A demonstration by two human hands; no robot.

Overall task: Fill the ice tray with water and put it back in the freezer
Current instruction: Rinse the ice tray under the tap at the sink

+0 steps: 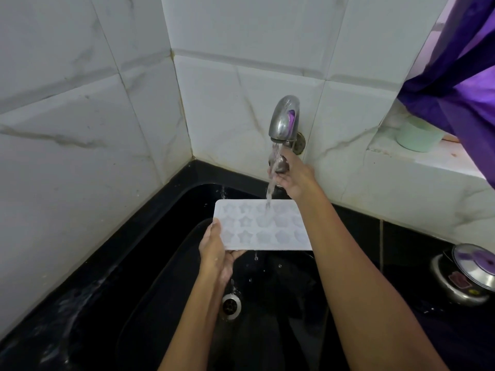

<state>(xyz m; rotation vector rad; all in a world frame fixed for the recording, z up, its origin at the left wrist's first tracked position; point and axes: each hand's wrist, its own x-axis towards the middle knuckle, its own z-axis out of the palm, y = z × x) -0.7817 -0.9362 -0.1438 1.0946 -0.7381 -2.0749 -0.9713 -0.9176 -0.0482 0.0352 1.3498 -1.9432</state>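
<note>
A white ice tray (261, 228) with star and shell shaped moulds is held level over the black sink (166, 263). My left hand (214, 253) grips its left edge, thumb on top. A stream of water (271, 183) falls from the chrome tap (284, 119) onto the tray's far row. My right hand (293, 174) is raised behind the tray, fingers wrapped around the tap knob (280, 165) below the spout. Drops fall from the tray's near edge.
The sink drain (231, 305) lies below my left forearm. A steel pot with a lid (466, 274) stands on the black counter at right. A pale green cup (419, 135) sits on the tiled ledge, under a purple cloth (460, 76). White tiled walls close the corner.
</note>
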